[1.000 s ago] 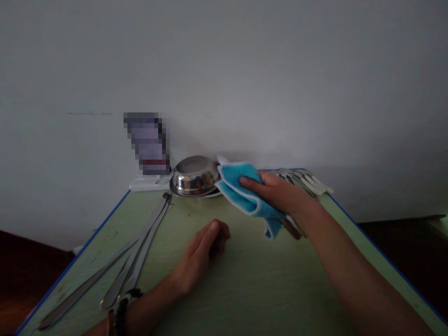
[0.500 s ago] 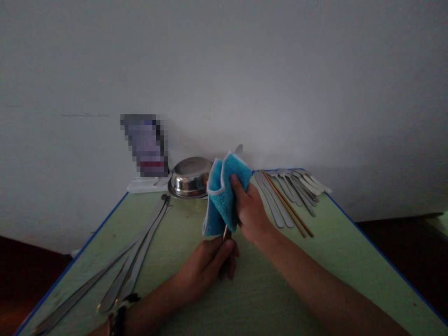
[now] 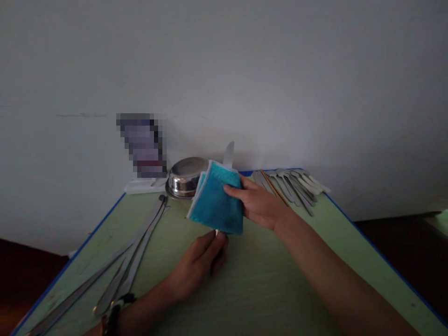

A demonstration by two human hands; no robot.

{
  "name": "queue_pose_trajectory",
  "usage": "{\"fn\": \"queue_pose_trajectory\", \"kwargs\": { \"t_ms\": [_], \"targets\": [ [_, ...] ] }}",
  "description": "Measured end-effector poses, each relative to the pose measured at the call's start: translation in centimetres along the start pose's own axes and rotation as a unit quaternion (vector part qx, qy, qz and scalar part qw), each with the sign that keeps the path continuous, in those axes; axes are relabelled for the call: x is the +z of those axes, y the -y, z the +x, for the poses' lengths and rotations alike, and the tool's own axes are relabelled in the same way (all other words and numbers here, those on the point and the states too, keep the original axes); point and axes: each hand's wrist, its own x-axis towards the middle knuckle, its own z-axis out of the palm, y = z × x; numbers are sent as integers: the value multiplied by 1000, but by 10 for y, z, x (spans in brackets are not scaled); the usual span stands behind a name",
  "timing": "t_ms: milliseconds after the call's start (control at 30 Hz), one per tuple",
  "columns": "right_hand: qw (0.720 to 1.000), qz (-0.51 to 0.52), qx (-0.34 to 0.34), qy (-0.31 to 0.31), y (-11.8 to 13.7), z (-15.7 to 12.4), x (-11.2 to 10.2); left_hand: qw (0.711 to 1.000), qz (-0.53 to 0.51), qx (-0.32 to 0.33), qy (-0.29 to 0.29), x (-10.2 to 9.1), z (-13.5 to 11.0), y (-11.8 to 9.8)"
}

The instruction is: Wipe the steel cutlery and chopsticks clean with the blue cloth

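Observation:
Upright above the table is a table knife [image 3: 228, 155], its blade tip showing past the top of a blue cloth [image 3: 219, 200]. My left hand [image 3: 201, 259] is closed on the lower end of the knife's handle, just under the cloth. My right hand [image 3: 261, 199] grips the folded cloth, thumb in front and fingers behind, around the knife. The cloth has a white edge and hides the middle of the knife. Behind the cloth's left side sits a shiny metal bowl [image 3: 185, 179], upside down.
Long metal utensils [image 3: 140, 249] lie on the green table's [image 3: 273, 275] left side. At the back right are table knives, wooden chopsticks [image 3: 275, 186], several spoons and forks [image 3: 296, 186]. A blurred-out screen [image 3: 143, 147] leans at the back left on a white base [image 3: 145, 185].
The cloth has opened out flatter and slid lower, so more of the knife blade shows above it. Both hands have shifted slightly, the left one a little to the left.

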Motion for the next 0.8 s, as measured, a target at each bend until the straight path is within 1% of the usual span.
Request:
{"fn": "queue_pose_trajectory", "kwargs": {
  "t_ms": [33,100,167,200,233,300,367,433,567,667,800],
  "targets": [
    [1000,3,-4,-20,-2,2,1,1000,0,-1,0,0,0,0],
    [996,23,-37,-84,-1,7,0,1000,16,-1,9,-1,-1,-1],
    [980,73,-90,-162,5,11,-3,999,34,-1,25,-1,-2,-3],
    [969,106,-115,-191,9,12,-5,999,38,-1,33,-1,-2,-4],
    [960,136,-134,-206,13,13,-7,998,39,-2,40,-1,-2,-5],
    [952,173,-147,-205,18,12,-9,998,41,-4,48,-1,-3,-6],
    [959,175,-129,-183,19,10,-8,998,45,-8,51,-1,-3,-6],
    [966,155,-120,-168,14,9,-6,998,45,-11,51,-1,-2,-5],
    [968,119,-164,-146,-1,13,1,998,48,-2,51,-1,-2,-3],
    [965,124,-173,-150,-5,14,1,996,65,7,52,-2,-1,-2],
    [954,125,-209,-177,-4,14,-3,996,72,5,57,-3,-1,-2]
  ]
}}
